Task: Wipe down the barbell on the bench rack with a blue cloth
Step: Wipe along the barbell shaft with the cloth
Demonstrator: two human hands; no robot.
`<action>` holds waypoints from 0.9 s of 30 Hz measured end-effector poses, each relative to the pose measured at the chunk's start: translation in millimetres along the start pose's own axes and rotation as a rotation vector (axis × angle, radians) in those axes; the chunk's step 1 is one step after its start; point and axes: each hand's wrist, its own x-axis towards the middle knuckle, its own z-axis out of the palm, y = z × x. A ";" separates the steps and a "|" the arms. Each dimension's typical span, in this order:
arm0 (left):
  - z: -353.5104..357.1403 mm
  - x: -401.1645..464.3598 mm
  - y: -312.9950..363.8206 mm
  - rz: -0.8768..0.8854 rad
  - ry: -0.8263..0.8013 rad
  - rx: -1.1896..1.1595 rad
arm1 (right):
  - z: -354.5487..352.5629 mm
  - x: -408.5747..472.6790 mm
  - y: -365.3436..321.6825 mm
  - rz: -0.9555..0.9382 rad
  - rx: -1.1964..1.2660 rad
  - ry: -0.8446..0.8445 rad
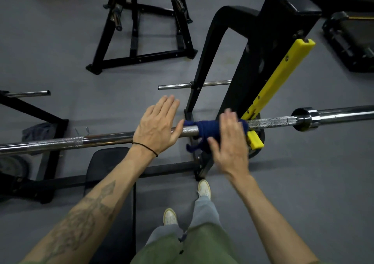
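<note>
Across the middle of the head view runs the barbell [105,140], roughly level, its right part resting in the yellow hook [283,81] of the black bench rack upright [261,47]. Barbell collar [305,119] sits right of the rack, with the smooth sleeve going off the right edge. Blue cloth [204,131] is wrapped around the bar just left of the yellow hook; a loose tail hangs below the bar. Left hand [157,126] lies flat on top of the bar, fingers straight and together, pointing away from the person, thumb tip near the cloth's left end; it grips nothing. Thin black band on that wrist, tattoo on the forearm. Right hand [230,142] is motion-blurred, fingers extended and spread, palm over the right part of the cloth; not curled round it, and whether the palm actually presses the cloth cannot be told. Black bench pad [113,182] is below the bar, under the left forearm. Person wears grey trousers, green top and white shoes [204,188], standing on the grey floor [60,61] beside the rack base. Another black frame [141,30] stands farther off, top centre. Short chrome peg [176,86] sticks out left from the rack post, behind the hands. Weight plate partly visible at the left edge, low.
</note>
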 end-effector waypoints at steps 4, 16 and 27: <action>-0.3 0.0 3.5 -0.038 0.002 0.020 | 9.1 4.3 -38.6 0.350 0.135 0.114; 0.9 -0.3 4.7 -0.069 -0.011 0.023 | 10.8 0.9 -46.1 0.328 0.159 0.100; -0.4 -1.2 4.9 -0.070 -0.009 0.011 | 9.2 5.7 -42.1 0.401 0.168 0.145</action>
